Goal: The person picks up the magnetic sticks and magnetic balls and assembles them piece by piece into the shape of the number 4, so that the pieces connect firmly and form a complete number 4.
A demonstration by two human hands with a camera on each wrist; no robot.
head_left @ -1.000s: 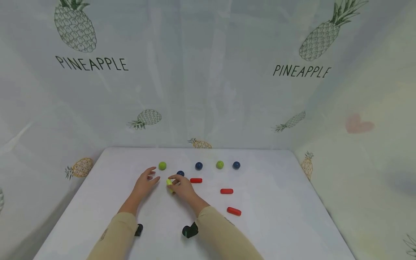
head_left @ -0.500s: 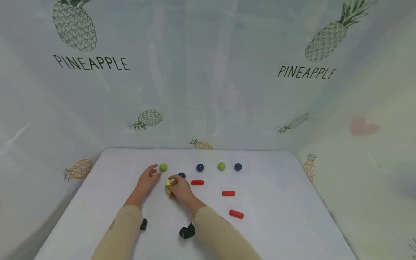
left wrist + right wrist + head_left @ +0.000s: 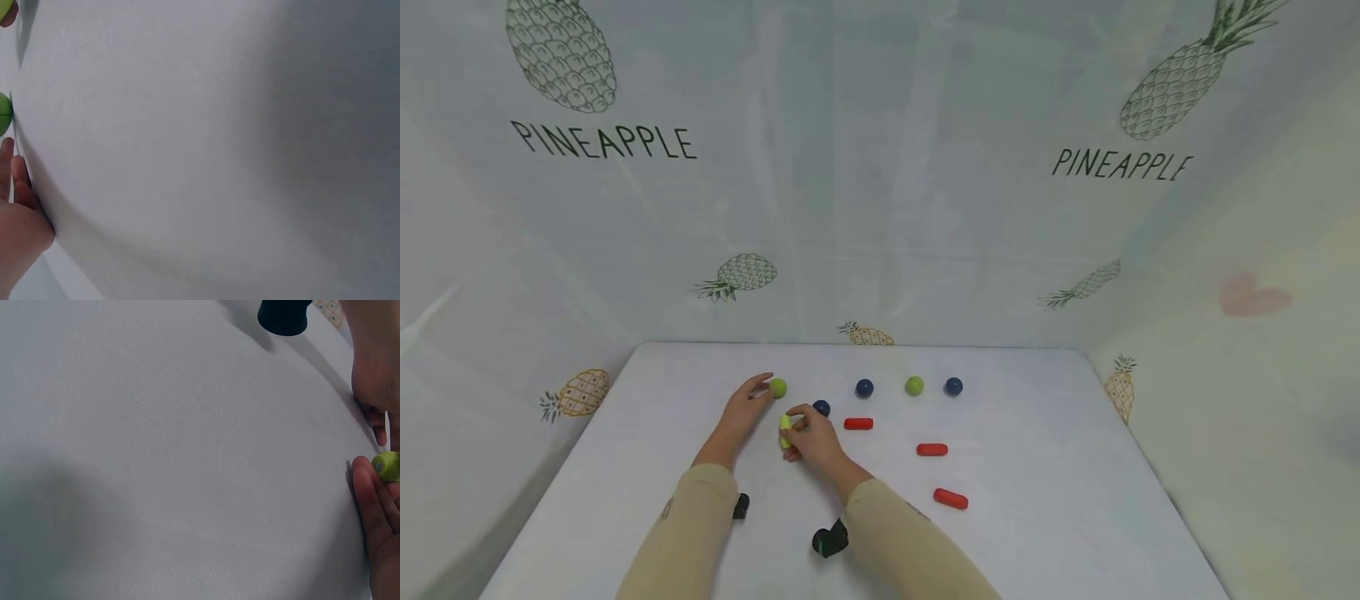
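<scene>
My right hand (image 3: pixel 817 442) pinches a short yellow-green cylinder (image 3: pixel 785 432) between thumb and fingers, over the left half of the white table. Its round end shows in the right wrist view, where the cylinder (image 3: pixel 382 466) sits at the fingertips. My left hand (image 3: pixel 747 408) is farther forward, its fingers extended right beside a green ball (image 3: pixel 778 387). The left wrist view catches that green ball (image 3: pixel 4 114) at the left edge, just ahead of the fingers. A dark blue ball (image 3: pixel 822 408) lies just beyond my right hand.
Farther right are two more blue balls (image 3: pixel 864 388), another green ball (image 3: pixel 913 385) and three red cylinders (image 3: pixel 932 450). Dark wrist devices (image 3: pixel 831 540) show beneath both sleeves. A pineapple-print curtain (image 3: pixel 880 208) hangs behind the white table (image 3: pixel 1037 467).
My left hand has moved forward and right, up to the green ball. The right hand has shifted slightly left, and the yellow-green cylinder it holds has turned a little. The head view has shifted slightly.
</scene>
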